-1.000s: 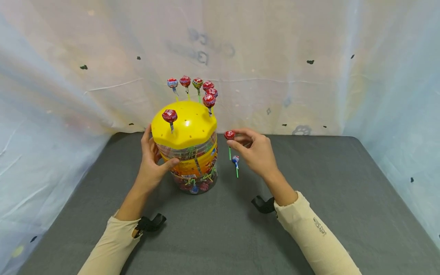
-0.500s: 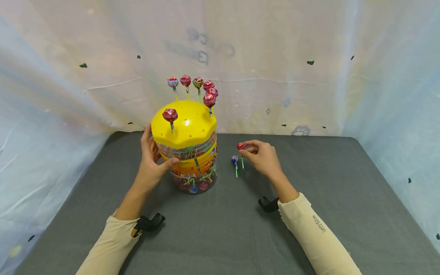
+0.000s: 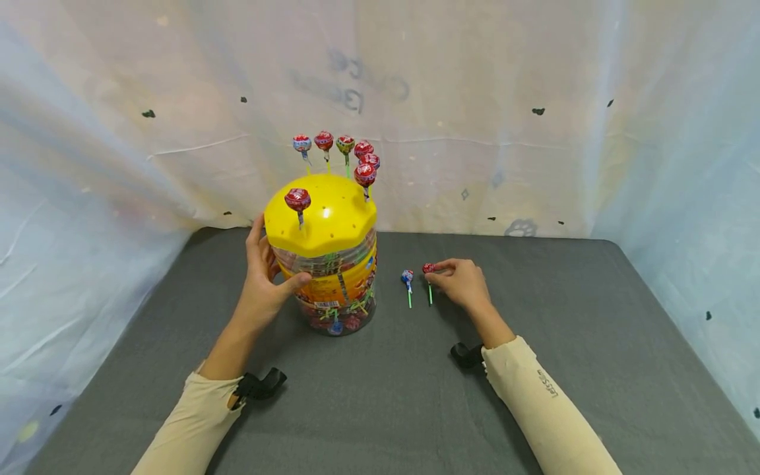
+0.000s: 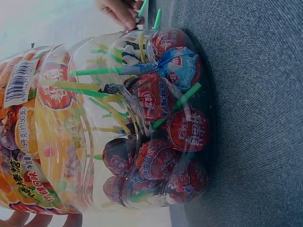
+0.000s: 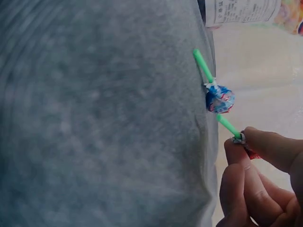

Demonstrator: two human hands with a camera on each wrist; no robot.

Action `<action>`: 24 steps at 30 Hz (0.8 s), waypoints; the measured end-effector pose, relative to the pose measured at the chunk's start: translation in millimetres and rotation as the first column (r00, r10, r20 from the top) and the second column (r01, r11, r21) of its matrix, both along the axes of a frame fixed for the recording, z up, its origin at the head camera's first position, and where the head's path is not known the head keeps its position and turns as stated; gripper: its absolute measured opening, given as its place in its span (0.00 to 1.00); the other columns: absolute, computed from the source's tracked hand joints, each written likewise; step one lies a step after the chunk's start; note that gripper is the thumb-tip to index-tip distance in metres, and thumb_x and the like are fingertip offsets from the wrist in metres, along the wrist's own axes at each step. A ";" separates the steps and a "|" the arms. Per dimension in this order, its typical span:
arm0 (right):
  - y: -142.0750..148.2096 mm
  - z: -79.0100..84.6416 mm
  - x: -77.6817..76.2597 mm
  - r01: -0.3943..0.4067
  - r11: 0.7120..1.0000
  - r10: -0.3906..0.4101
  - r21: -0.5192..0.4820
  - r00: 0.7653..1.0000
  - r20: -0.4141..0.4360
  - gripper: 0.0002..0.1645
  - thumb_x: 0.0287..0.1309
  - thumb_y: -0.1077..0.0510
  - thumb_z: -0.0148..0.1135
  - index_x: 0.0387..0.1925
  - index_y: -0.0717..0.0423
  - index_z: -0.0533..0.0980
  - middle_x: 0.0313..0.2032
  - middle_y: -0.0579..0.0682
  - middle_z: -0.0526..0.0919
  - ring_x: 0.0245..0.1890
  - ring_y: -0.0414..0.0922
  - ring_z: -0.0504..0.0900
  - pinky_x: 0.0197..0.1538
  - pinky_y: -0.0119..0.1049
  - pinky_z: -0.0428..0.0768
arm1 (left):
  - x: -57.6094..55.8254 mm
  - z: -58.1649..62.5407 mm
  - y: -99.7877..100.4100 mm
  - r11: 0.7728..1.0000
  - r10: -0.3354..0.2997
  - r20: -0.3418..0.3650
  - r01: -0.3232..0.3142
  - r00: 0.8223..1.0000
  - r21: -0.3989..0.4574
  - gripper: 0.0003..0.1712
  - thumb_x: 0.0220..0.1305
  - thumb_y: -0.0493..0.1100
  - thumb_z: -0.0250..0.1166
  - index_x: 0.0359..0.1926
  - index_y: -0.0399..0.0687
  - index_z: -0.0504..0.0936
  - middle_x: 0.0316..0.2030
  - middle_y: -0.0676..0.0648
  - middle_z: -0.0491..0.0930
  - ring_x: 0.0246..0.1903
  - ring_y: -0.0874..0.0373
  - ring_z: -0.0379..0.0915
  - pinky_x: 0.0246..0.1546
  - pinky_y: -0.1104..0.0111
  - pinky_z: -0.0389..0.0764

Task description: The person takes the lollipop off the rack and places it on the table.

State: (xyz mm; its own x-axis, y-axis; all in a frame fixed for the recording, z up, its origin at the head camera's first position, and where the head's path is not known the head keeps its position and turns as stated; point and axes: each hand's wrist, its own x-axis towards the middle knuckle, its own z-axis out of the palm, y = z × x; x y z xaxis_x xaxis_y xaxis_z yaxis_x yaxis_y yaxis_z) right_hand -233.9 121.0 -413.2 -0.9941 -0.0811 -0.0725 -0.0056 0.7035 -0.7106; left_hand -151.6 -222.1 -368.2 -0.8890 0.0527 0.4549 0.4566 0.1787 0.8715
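Note:
My left hand [image 3: 261, 284] grips the left side of a clear plastic jar [image 3: 335, 287], its thumb across the front. The jar has a yellow domed lid [image 3: 320, 227] with small holes; several wrapped lollipops stand upright in it. Inside, the left wrist view shows more lollipops [image 4: 189, 130] heaped near the base. To the right, my right hand [image 3: 465, 284] pinches a red-wrapped lollipop [image 3: 429, 268] near its head, the green stick pointing toward me, close over the table. Beside it lies a blue-wrapped lollipop [image 3: 406, 277] with a green stick, also in the right wrist view.
The jar stands on a table under a dark grey cloth [image 3: 380, 409]. A pale translucent sheet [image 3: 451, 79] hangs behind the table and along both sides. Black straps [image 3: 261, 384] stick out at both cuffs.
My right hand has moved right and down with the red lollipop, from beside the jar, past the blue lollipop, to close over the table. My left hand keeps its grip on the jar.

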 end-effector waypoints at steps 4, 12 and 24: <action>0.7 -3.5 0.1 0.031 0.999 -0.032 0.019 0.999 0.017 0.23 0.59 0.44 0.69 0.51 0.53 0.84 0.34 0.51 0.91 0.28 0.42 0.87 0.27 0.32 0.73 | 0.7 0.1 0.2 1.000 -0.004 -0.005 0.004 1.000 -0.001 0.59 0.64 0.38 0.68 0.78 0.67 0.35 0.71 0.49 0.58 0.66 0.60 0.62 0.59 0.71 0.66; 1.8 -5.0 -0.6 0.043 0.997 -0.045 0.067 0.999 0.014 0.22 0.57 0.44 0.70 0.48 0.51 0.85 0.34 0.51 0.90 0.25 0.42 0.79 0.27 0.33 0.70 | 0.9 1.5 1.6 1.000 -0.008 -0.004 0.008 1.000 0.001 0.58 0.64 0.40 0.68 0.78 0.67 0.35 0.71 0.50 0.57 0.66 0.60 0.61 0.60 0.68 0.64; 0.4 -5.4 -1.3 0.055 0.987 -0.061 0.148 0.998 0.033 0.22 0.56 0.40 0.70 0.47 0.47 0.84 0.34 0.48 0.89 0.25 0.43 0.78 0.28 0.36 0.70 | -0.3 -0.1 1.5 1.000 -0.016 -0.014 0.016 1.000 0.018 0.58 0.64 0.42 0.68 0.78 0.66 0.35 0.72 0.48 0.57 0.67 0.58 0.61 0.61 0.68 0.65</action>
State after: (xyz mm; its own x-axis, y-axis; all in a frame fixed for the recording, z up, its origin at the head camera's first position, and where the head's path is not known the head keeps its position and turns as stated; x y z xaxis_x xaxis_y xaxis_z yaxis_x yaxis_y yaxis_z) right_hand -235.2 121.5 -418.6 -0.9931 -0.0091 -0.1168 0.0631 0.7988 -0.5983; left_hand -151.9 -220.7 -368.3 -0.8817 0.0583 0.4683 0.4714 0.1554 0.8681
